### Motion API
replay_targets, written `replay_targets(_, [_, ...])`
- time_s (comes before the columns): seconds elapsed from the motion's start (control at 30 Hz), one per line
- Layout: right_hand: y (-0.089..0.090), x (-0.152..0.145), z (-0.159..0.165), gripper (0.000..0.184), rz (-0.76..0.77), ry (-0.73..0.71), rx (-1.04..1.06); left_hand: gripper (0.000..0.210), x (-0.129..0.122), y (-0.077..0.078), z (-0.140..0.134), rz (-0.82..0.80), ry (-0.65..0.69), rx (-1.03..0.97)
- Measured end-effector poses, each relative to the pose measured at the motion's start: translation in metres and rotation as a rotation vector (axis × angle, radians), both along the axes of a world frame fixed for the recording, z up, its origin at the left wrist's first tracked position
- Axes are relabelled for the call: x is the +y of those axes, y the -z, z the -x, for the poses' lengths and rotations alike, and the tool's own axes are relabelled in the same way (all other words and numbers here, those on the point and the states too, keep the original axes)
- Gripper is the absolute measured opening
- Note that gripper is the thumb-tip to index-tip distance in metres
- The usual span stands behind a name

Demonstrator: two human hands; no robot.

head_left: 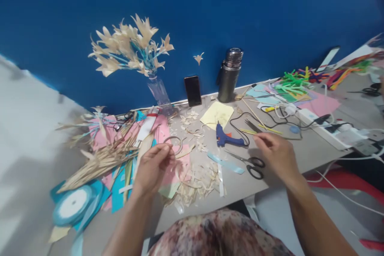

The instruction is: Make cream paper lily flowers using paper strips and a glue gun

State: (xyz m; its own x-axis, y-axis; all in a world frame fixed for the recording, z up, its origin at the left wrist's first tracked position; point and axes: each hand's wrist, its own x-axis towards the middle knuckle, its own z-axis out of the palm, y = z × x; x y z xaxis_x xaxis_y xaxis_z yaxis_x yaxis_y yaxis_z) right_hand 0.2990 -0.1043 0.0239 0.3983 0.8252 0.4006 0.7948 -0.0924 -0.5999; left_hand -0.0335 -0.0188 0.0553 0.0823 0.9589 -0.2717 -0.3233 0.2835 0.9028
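Pinched in my left hand [154, 168] is a thin, ring-shaped roll of tape [181, 146], held up over scattered dried husk pieces [198, 184]. My right hand [277, 156] has its fingers pressed together; what they hold, if anything, I cannot make out. A dark pointed tool [253, 126] shows just beyond those fingertips, and whether they touch it is unclear. Black-handled scissors [255, 167] lie open beside my right hand. Between my hands are a blue glue gun [229, 140] and a light blue ribbon strip [226, 163].
Husk flowers [126, 48] stand in a clear vase [160, 94] by the wall. A phone [193, 91] leans near a dark flask [230, 76]. Husk strips [99, 164] and a ribbon spool [73, 206] lie left. Pipe cleaners [292, 82] and a power strip [324, 130] with cables lie right.
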Motion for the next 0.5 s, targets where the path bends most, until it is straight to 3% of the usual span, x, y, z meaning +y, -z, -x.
replay_targets(0.07, [-0.012, 0.001, 0.044, 0.021, -0.021, -0.241, 0.191, 0.039, -0.008, 0.006, -0.012, 0.032, 0.070, 0.003])
replay_targets(0.13, [-0.018, 0.005, 0.085, 0.019, 0.059, -0.525, 0.335, 0.035, -0.015, 0.011, -0.021, 0.084, 0.126, -0.009])
replay_targets(0.17, [-0.019, 0.008, 0.101, 0.020, 0.135, -0.595, 0.435, 0.033, -0.018, 0.014, -0.023, 0.093, 0.151, 0.002])
replay_targets(0.3, [-0.014, 0.020, 0.134, 0.016, 0.279, -0.637, 0.595, 0.024, -0.026, 0.018, -0.019, -0.023, 0.224, 0.122])
replay_targets(0.5, [-0.012, 0.024, 0.136, 0.015, 0.443, -0.712, 0.638, 0.019, -0.029, 0.021, -0.013, -0.046, 0.208, 0.184])
